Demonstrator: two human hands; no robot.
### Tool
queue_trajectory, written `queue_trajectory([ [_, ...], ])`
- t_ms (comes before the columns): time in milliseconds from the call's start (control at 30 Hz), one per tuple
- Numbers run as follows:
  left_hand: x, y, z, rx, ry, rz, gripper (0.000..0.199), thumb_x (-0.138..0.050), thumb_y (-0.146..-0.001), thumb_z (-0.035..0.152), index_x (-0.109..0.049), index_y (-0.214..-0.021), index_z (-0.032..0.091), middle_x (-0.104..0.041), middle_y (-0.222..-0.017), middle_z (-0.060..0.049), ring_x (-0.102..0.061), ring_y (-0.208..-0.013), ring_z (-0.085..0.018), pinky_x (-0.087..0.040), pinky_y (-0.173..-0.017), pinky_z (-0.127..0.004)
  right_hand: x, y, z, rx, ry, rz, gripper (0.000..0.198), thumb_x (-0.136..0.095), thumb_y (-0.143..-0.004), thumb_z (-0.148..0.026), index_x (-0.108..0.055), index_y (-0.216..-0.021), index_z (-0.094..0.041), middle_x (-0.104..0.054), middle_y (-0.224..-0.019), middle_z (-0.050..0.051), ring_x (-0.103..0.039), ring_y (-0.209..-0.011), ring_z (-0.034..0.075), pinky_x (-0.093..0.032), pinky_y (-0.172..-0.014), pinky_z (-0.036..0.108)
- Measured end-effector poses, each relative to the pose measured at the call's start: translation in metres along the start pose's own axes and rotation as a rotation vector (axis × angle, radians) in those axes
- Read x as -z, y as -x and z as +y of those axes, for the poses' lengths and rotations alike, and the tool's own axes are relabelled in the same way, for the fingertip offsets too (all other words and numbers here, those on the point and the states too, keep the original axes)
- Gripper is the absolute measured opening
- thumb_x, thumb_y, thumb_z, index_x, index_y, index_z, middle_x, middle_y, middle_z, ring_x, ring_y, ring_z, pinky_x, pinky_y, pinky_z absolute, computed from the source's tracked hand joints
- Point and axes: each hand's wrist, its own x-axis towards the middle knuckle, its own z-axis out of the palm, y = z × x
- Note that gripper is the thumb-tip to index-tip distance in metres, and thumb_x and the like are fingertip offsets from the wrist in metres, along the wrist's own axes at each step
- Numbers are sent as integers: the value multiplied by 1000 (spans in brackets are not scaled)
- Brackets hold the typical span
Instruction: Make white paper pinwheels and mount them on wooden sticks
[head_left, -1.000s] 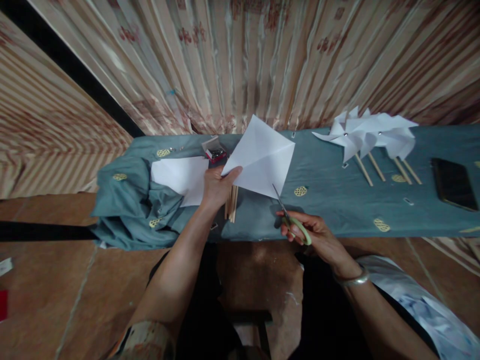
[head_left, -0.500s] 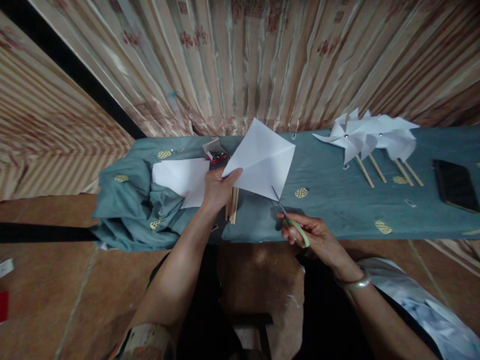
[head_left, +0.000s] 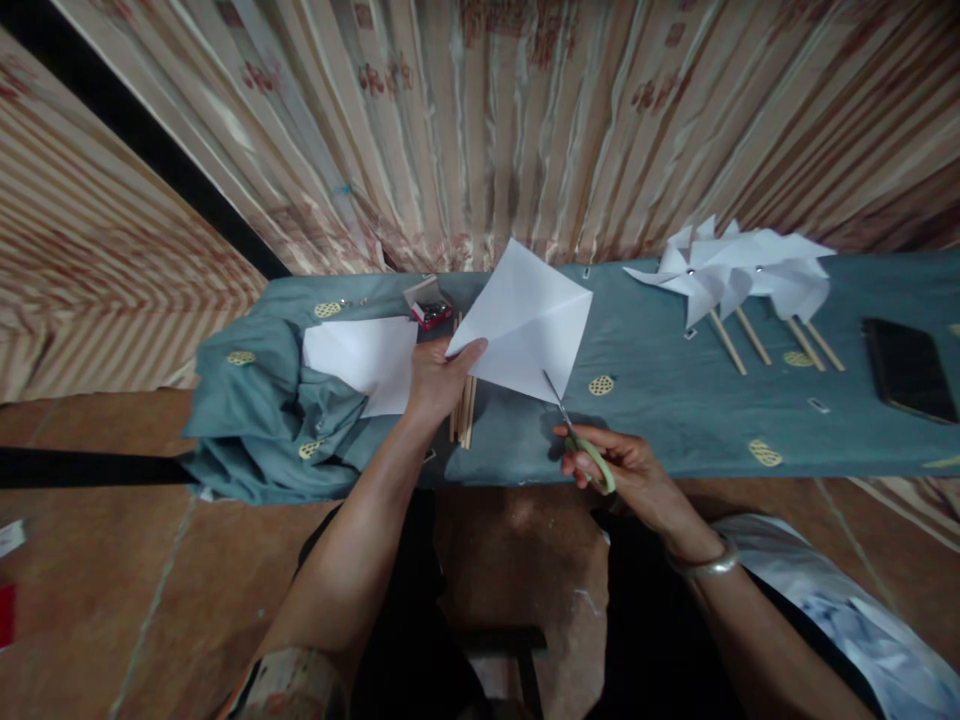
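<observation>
My left hand [head_left: 442, 378] pinches the left corner of a creased white sheet of paper [head_left: 529, 315], thumb on top. The paper is held above the cloth, with its corners pointing up, right and down. My right hand [head_left: 611, 465] grips scissors [head_left: 591, 460] with light green handles. Their blades lie at the paper's lower corner, pointing up toward its middle. Several wooden sticks [head_left: 466, 412] lie under the paper, beside my left hand, partly hidden. Left of that hand rests more white paper [head_left: 364, 355], partly covered by bunched cloth.
A small open box [head_left: 430, 312] with shiny bits stands behind my left hand. Several white paper pinwheels [head_left: 750, 270] on sticks lie at the right, near a dark phone [head_left: 909, 370]. A green-blue cloth [head_left: 660, 400] covers the narrow surface; a striped curtain [head_left: 525, 130] hangs behind.
Very little differs. The scissors' handles have shifted very slightly to the left, with the blades still at the paper's lower corner. My left hand keeps its hold.
</observation>
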Motion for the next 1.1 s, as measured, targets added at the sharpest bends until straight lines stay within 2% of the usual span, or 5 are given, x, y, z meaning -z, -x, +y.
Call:
queue_trajectory([
  [167, -3, 4, -3, 41, -13, -42, 27, -74, -68, 38, -74, -74, 12, -64, -63, 0, -55, -58, -12, -43, -56, -24, 0, 1, -2, 25, 28, 0, 48, -76, -72, -52, -73, -109, -22, -69, -69, 2, -55, -55, 10, -49, -54, 25],
  [333, -6, 5, -3, 81, -22, -27, 26, -75, -67, 37, -73, -72, 12, -63, -61, 1, -55, -57, -12, -42, -54, -23, 0, 1, 0, 20, 21, 16, 49, -76, -71, -52, -72, -109, -22, -69, -68, 1, -54, -55, 10, -46, -52, 24],
  [700, -4, 5, -4, 65, -14, -50, 28, -75, -68, 40, -74, -74, 13, -66, -65, 0, -56, -59, -12, -44, -55, -23, 0, -1, 2, -10, -27, 23, 44, -80, -69, -47, -74, -106, -23, -67, -65, 0, -53, -53, 8, -47, -51, 22],
  [933, -2, 5, -7, 55, -13, -61, 29, -74, -68, 40, -75, -77, 12, -68, -68, -1, -57, -59, -13, -43, -55, -23, -1, -1, 1, -5, -9, 34, 46, -80, -68, -49, -74, -104, -22, -68, -63, 1, -53, -49, 9, -44, -45, 22],
  [1100, -3, 5, -4, 72, -32, -51, 28, -75, -68, 39, -74, -75, 12, -66, -64, 0, -56, -58, -12, -42, -54, -22, -3, 0, -1, 7, -12, 16, 47, -78, -69, -52, -74, -104, -22, -68, -64, 1, -54, -51, 9, -47, -48, 23],
])
